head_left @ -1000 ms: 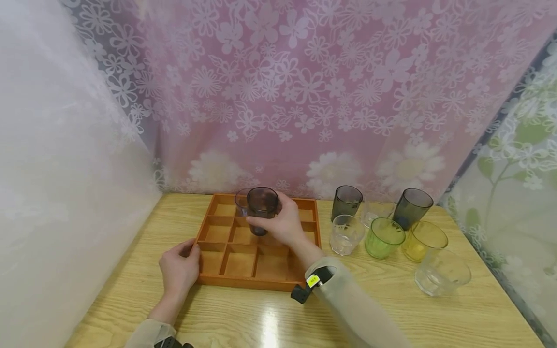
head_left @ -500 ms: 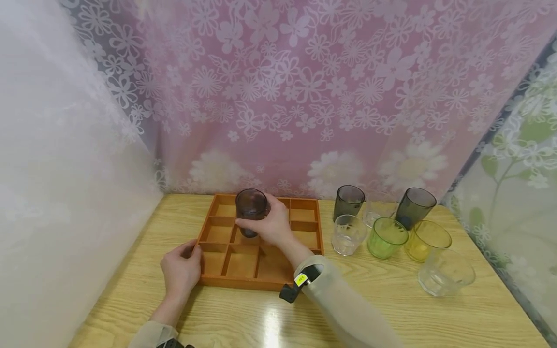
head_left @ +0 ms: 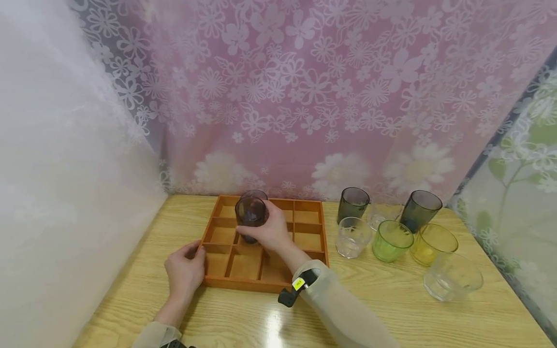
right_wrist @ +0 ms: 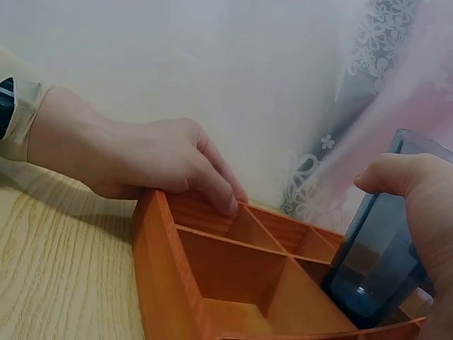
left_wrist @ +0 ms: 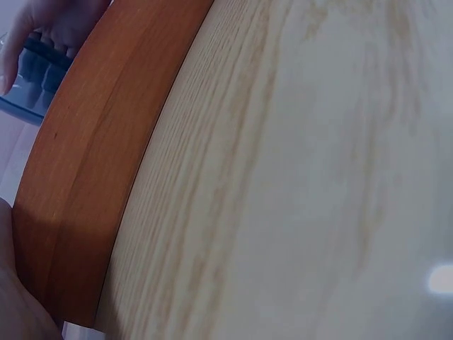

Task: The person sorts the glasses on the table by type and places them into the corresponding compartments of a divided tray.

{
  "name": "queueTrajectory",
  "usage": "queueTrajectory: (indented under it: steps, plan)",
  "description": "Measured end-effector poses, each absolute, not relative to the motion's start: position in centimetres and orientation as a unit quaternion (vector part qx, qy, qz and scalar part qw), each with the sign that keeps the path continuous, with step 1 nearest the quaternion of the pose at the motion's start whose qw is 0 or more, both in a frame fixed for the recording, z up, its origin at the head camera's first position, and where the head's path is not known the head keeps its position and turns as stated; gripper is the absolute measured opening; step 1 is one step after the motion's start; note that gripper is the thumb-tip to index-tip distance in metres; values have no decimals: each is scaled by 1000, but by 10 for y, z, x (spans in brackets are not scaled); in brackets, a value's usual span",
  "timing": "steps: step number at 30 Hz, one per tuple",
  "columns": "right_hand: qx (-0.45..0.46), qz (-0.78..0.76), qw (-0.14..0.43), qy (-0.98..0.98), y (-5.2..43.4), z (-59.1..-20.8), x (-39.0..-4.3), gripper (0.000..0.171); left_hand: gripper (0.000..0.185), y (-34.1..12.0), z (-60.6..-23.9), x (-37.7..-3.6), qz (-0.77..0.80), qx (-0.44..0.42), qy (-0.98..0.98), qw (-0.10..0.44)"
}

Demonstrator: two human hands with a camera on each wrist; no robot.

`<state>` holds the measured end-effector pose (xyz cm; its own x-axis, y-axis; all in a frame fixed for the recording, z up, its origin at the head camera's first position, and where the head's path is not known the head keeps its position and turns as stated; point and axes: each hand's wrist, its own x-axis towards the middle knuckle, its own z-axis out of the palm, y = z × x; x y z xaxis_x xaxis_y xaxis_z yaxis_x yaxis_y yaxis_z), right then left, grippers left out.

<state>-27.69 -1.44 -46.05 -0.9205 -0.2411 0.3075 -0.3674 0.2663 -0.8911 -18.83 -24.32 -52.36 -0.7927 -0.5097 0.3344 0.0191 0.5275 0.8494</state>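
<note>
My right hand (head_left: 274, 232) holds a dark tinted drinking glass (head_left: 250, 212) upright, thumb on the near side. In the right wrist view the base of that glass (right_wrist: 368, 276) is down among the dividers of a shallow wooden compartment tray (head_left: 243, 284). Just behind it, the rim of another tinted glass (head_left: 254, 194) shows in the back row, mostly hidden. My left hand (head_left: 186, 270) grips the tray's left wall near the front corner. Seen from the right wrist, the thumb of the left hand (right_wrist: 152, 152) hooks over the edge.
Right of the tray stand two dark grey glasses (head_left: 353, 205), a green glass (head_left: 393, 241), a yellow glass (head_left: 434, 245) and several clear ones, including a clear glass (head_left: 352, 237) near the tray. Floral curtains (head_left: 304, 121) close off the back and sides of the wooden table (head_left: 226, 319).
My right hand has carried the dark glass slightly left and then down into the tray, uncovering the rim behind it. The left hand has kept its grip on the tray.
</note>
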Motion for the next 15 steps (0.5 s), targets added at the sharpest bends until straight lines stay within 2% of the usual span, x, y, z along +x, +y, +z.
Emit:
queueTrajectory:
  steps: [15]
  plan:
    - [175,569,32,-803,-19,-478,-274,78,21,-242,-522,-187,-456,152,-833,273]
